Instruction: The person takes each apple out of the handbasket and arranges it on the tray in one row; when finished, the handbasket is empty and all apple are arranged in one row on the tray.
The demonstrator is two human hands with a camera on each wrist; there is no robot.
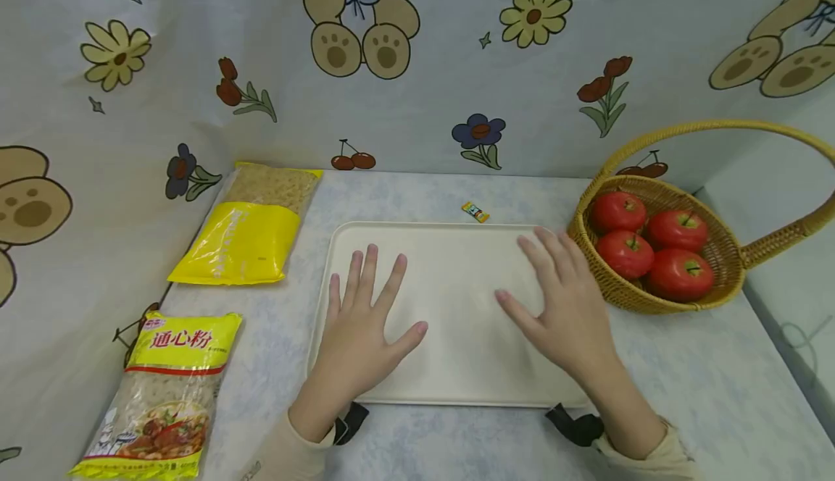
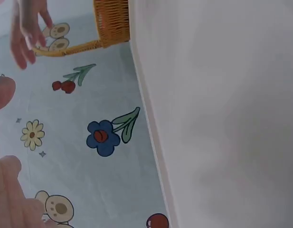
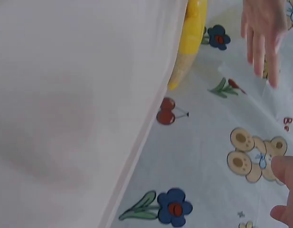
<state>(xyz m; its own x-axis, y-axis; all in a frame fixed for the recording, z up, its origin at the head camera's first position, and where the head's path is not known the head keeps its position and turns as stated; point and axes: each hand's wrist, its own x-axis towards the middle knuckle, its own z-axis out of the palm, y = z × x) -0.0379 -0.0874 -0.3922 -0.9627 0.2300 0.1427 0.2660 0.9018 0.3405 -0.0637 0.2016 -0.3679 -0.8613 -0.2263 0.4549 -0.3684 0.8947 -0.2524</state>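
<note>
Both hands are held over a cream rectangular tray, palms down and holding nothing. My left hand is above the tray's left part with its fingers spread. Over the right part is my right hand, thumb out and fingers straight, near the wicker basket. In the left wrist view the tray fills the right side, and parts of the left hand show at the left edge. The right wrist view has the tray on its left and the right hand's fingertips at the right edge.
A wicker basket of several red apples stands on the right. On the left lie a yellow pasta bag and a second bag with Chinese lettering. A small yellow wrapped candy lies behind the tray. Printed cloth hangs behind.
</note>
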